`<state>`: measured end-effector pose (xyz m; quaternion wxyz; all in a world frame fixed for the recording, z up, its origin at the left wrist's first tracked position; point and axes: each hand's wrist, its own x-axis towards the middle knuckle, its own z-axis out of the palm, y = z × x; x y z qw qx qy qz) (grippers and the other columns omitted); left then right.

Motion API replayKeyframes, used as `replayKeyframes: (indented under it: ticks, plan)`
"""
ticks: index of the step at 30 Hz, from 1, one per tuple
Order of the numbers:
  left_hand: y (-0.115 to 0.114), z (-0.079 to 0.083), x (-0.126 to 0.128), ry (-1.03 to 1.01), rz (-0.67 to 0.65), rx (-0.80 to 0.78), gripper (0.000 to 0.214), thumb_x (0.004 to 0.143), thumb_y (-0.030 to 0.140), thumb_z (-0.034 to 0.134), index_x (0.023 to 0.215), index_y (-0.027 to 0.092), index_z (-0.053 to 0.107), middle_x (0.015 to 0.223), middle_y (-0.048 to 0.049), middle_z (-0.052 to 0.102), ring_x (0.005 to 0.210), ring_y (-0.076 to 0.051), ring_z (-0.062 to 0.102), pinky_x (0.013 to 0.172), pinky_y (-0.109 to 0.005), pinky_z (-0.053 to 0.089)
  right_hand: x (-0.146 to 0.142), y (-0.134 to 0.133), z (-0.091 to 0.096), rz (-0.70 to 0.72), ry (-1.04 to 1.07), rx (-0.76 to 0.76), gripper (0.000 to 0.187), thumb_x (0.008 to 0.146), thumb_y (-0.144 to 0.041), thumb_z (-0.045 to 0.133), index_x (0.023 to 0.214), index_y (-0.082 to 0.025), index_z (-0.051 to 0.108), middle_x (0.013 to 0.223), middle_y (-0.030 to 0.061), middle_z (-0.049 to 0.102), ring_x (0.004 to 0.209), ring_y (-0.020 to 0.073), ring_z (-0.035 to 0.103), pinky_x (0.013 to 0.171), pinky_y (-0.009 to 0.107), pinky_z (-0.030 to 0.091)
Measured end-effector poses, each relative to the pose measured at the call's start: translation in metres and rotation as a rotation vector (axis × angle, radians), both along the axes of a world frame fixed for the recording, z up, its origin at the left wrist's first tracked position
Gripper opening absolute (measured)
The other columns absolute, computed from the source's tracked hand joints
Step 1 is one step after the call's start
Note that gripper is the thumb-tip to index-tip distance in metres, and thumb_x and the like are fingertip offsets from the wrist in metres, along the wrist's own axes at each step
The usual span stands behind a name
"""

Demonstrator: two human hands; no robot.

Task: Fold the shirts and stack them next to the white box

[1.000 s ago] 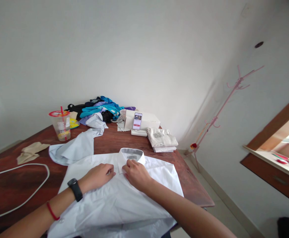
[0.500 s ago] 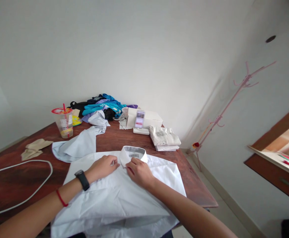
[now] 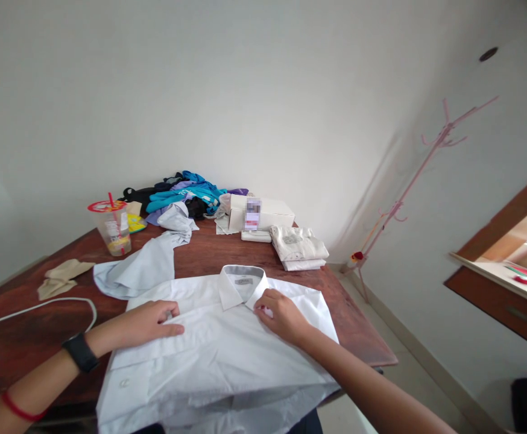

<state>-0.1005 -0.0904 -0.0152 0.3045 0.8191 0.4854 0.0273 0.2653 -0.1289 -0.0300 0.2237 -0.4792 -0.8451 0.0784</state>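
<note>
A white collared shirt (image 3: 209, 355) lies front up across the table's near side, its lower part draping over the front edge. Its collar (image 3: 231, 295) stands up at the back with a label inside. My right hand (image 3: 281, 314), fingers bent together, pinches the collar's right point. Over the shirt's left shoulder area rests my left hand (image 3: 155, 322), thumb and fingers apart and holding nothing. A black watch band is on my left wrist, with a red cord further up the arm.
Behind the shirt are a light blue cloth (image 3: 137, 271), a plastic cup with straw (image 3: 115, 232), a clothes heap (image 3: 191, 193), a phone (image 3: 253, 214) against a white box (image 3: 277, 211), and folded clothes (image 3: 299, 244). A white cable (image 3: 55, 301) lies left on the wooden table (image 3: 363, 337).
My left hand has moved left, away from the collar, and its fingers have spread. My right hand has shifted slightly right, from the collar's front to its right point.
</note>
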Motion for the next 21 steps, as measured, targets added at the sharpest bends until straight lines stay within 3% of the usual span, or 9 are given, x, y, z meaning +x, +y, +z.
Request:
replayKeyframes:
  ticks: [6, 9, 13, 21]
  plan:
    - [0.001, -0.01, -0.006, 0.035, 0.023, 0.063, 0.037, 0.087, 0.058, 0.057, 0.091, 0.021, 0.058, 0.068, 0.0029, 0.052, 0.065, -0.019, 0.052, 0.059, -0.026, 0.029, 0.068, 0.017, -0.016, -0.199, 0.083, 0.081, 0.026, 0.091, -0.028, 0.063, 0.116, -0.021, 0.068, 0.115, 0.0099, 0.066, 0.11, 0.0268, 0.058, 0.097, 0.042, 0.046]
    - [0.003, -0.011, -0.009, 0.051, 0.035, 0.091, 0.036, 0.088, 0.057, 0.055, 0.089, 0.021, 0.058, 0.067, 0.003, 0.052, 0.065, -0.019, 0.053, 0.059, -0.026, 0.029, 0.09, 0.023, -0.021, -0.272, 0.049, 0.031, 0.021, 0.091, -0.035, 0.064, 0.104, -0.02, 0.072, 0.098, 0.0077, 0.07, 0.096, 0.0252, 0.062, 0.086, 0.037, 0.047]
    - [0.005, -0.009, -0.014, 0.079, 0.018, 0.12, 0.04, 0.092, 0.057, 0.048, 0.076, 0.021, 0.053, 0.068, 0.0015, 0.056, 0.068, -0.019, 0.056, 0.06, -0.026, 0.03, 0.111, 0.026, -0.025, -0.268, 0.024, -0.029, 0.024, 0.093, -0.039, 0.062, 0.083, -0.019, 0.072, 0.086, 0.0056, 0.072, 0.083, 0.022, 0.064, 0.076, 0.031, 0.044]
    - [0.005, -0.001, -0.015, 0.301, 0.039, 0.218, 0.055, 0.089, 0.07, 0.046, 0.068, 0.021, 0.059, 0.07, -0.0023, 0.067, 0.07, -0.022, 0.064, 0.06, -0.029, 0.029, 0.131, 0.03, -0.031, -0.389, -0.013, -0.05, 0.034, 0.097, -0.045, 0.053, 0.084, -0.019, 0.07, 0.082, 0.0058, 0.074, 0.077, 0.0223, 0.068, 0.069, 0.028, 0.041]
